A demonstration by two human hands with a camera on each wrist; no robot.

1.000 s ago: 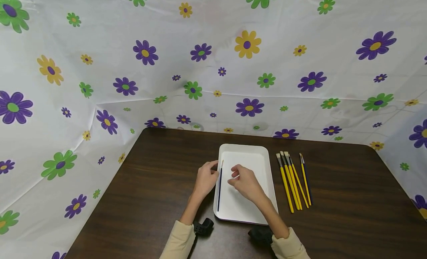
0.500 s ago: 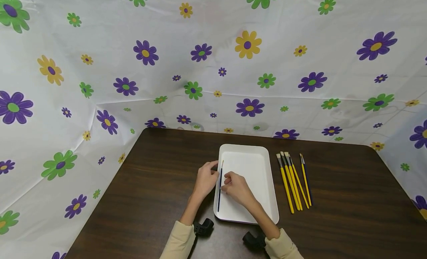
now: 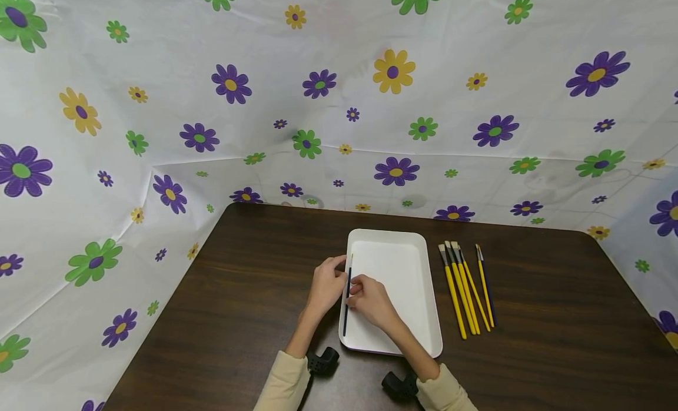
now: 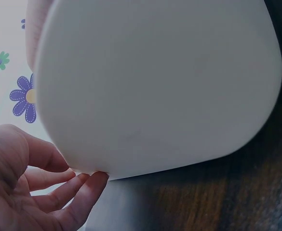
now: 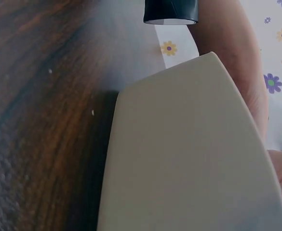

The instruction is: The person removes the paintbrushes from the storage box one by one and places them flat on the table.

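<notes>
A white rectangular tray (image 3: 394,258) lies on the table, its wall filling much of both wrist views. My left hand (image 3: 326,283) pinches the tray's left edge; in the left wrist view its thumb and fingertips meet at the rim. Inside the tray, along that side, lies a thin dark-blue paintbrush (image 3: 346,322), bristles pointing away from me. My right hand (image 3: 372,302) reaches over the tray with curled fingers, thumb and fingertips on the middle of the handle, hiding part of it. The tray's wall hides those fingertips in the right wrist view.
Right of the tray, several yellow-handled paintbrushes (image 3: 464,296) lie side by side, with a dark-blue one (image 3: 490,299) at the end. Black wrist cameras (image 3: 324,361) sit on both wrists. A flowered white sheet (image 3: 318,105) hangs behind the dark wooden table (image 3: 254,269).
My right hand has moved left and nearer to me, onto the blue paintbrush. The brush has shifted slightly left, closer to the tray's wall. My left hand has stayed in place.
</notes>
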